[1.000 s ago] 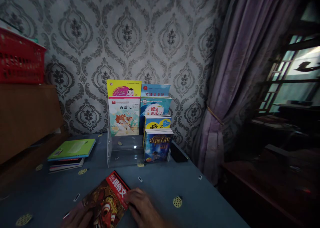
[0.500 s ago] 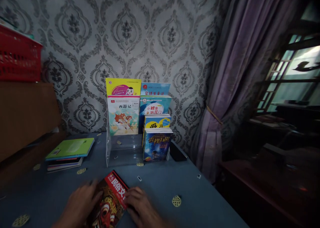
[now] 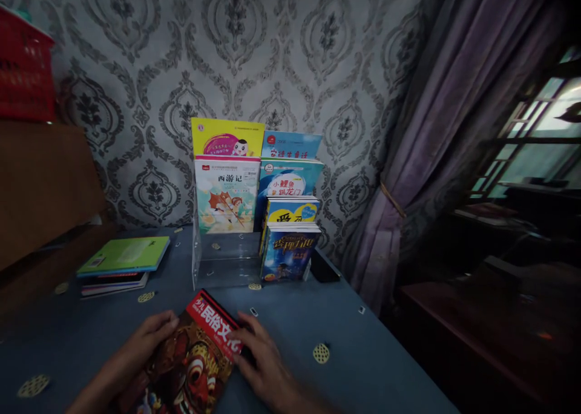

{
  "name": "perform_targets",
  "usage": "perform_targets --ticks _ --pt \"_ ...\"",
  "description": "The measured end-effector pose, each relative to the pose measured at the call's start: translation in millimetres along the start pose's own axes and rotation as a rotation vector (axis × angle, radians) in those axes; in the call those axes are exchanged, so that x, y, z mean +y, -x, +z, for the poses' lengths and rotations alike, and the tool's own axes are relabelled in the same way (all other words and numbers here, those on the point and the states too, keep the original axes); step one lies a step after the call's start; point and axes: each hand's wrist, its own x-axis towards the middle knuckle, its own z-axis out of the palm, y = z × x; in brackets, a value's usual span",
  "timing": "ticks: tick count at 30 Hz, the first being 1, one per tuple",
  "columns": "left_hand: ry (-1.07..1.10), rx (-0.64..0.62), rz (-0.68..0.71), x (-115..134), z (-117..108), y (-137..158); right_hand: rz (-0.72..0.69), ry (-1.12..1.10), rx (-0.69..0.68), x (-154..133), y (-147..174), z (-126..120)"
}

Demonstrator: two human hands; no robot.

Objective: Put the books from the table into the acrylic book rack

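- Facing a patterned wall [image 3: 290, 69], a blue-covered table [image 3: 363, 347] stands beside a tied purple curtain [image 3: 422, 129].
- Since one second ago, the left hand [image 3: 152, 338] has moved up the left edge of the red-titled book [image 3: 195, 365].
- Left hand and right hand [image 3: 261, 356], both partly curled, grip that one book before the clear rack [image 3: 227, 272]; whether it touches the table is hard to tell.
- Six covers show in the rack; one book pile [image 3: 124, 256], one red basket [image 3: 25, 69] at left.
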Motion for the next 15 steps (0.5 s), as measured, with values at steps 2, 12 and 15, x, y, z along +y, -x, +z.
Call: perform_targets --ticks 2,12,15 --pt "0.095 -0.016 -0.041 6 5 5 0.131 -0.135 0.035 0 -4 2" --pt "0.237 0.028 0.03 7 13 13 0.571 -1.003 0.189 -23 -23 8" --pt "0.235 0.084 0.07 6 15 14 0.645 -1.118 0.101 -37 -21 7"
